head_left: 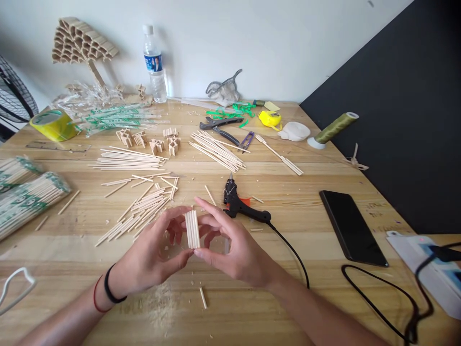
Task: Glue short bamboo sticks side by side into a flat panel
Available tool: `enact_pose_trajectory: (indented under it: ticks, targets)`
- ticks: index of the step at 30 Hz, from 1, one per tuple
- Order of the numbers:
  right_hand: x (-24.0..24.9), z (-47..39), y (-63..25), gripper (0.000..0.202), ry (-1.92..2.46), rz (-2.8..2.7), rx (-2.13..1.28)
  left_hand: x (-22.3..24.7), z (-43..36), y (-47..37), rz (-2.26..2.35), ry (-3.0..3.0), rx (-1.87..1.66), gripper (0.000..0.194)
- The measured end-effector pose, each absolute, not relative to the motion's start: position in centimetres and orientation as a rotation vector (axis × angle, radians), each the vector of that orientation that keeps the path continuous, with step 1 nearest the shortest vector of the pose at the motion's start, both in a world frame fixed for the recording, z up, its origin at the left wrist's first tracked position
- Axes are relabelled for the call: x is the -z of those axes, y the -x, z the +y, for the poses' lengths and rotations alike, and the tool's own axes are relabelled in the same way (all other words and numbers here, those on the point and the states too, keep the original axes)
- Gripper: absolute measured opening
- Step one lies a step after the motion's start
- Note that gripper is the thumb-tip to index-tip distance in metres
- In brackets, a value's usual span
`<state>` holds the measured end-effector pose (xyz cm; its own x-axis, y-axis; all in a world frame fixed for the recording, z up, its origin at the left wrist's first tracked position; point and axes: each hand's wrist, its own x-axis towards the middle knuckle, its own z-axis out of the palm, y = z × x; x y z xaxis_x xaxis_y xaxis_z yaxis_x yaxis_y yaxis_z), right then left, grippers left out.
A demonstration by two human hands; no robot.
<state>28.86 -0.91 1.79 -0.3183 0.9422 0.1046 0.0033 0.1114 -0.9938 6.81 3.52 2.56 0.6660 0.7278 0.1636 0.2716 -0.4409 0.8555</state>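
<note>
Between both hands, a small flat panel of short wooden sticks (192, 229) laid side by side is held upright above the table. My left hand (158, 247) pinches its left side with thumb below and fingers above. My right hand (232, 240) grips the right side, thumb at the lower corner, index finger stretched past the top. Just beyond the right hand lies a black hot glue gun (236, 199), nozzle pointing away. Left of the hands is a loose pile of cut sticks (147, 211). One short stick (203, 298) lies nearer me.
Behind are longer sticks (129, 159), small stick assemblies (156, 145), cutting pliers (223, 129), a yellow tape measure (270, 118) and a water bottle (154, 67). A phone (353, 228), power strip (428, 269) and cables are at right; bagged sticks (32, 202) at left.
</note>
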Motion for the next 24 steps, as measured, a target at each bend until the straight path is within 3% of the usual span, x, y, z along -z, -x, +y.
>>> enact_pose_trajectory:
  ticks: [2, 5, 6, 13, 18, 24]
  targets:
    - [-2.0, -0.7, -29.0, 0.063, 0.988, -1.524, -1.344, -2.3, 3.5, -6.7, 0.804, -2.008, -0.687, 0.063]
    - [-2.4, -0.4, -29.0, 0.014, 1.036, -1.566, -1.346, -1.9, 3.4, -6.5, 0.840, -1.963, -0.718, 0.063]
    - [-2.6, -0.4, -29.0, 0.010, 1.054, -1.572, -1.343, -1.9, 3.4, -6.4, 0.843, -1.941, -0.728, 0.063]
    - [-2.8, -0.6, -29.0, 0.016, 1.099, -1.569, -1.287, -2.4, 3.9, -6.4, 0.742, -1.651, -0.703, 0.059]
    - [-2.6, -0.5, -29.1, 0.017, 1.111, -1.583, -1.275, -2.3, 4.6, -6.4, 0.782, -1.370, -0.828, 0.024]
    - [-2.5, -0.4, -29.1, 0.016, 1.099, -1.661, -1.184, -2.5, 5.1, -6.7, 0.869, -1.253, -0.799, 0.031]
